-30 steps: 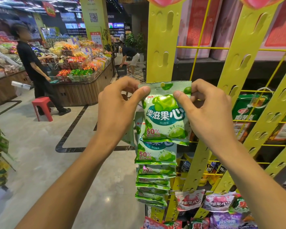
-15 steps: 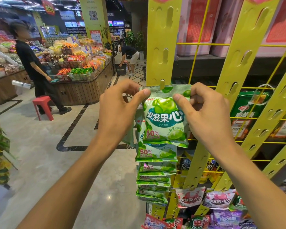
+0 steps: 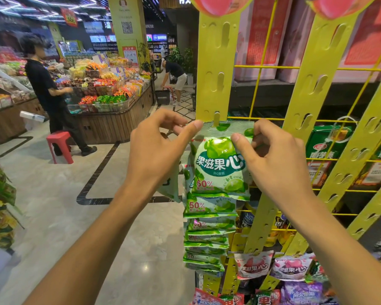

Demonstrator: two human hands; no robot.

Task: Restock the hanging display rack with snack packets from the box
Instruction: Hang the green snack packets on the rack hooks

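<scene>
Fingers of both hands hide the green packet's (image 3: 221, 166) top corners; left hand (image 3: 156, 150) and right hand (image 3: 273, 159) pinch it against the yellow strip (image 3: 216, 62).

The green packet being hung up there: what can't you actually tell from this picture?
All from the head view:
- Box of stock: not in the picture at all.
- Green packet: the left hand and right hand cover its top corners.
- Its hole and the yellow strip's tab: too small to tell whether it is fully hooked.
- Green packets below: overlapped, so no sure count.
- Bottom packets: partly cut off by the lower edge.
</scene>
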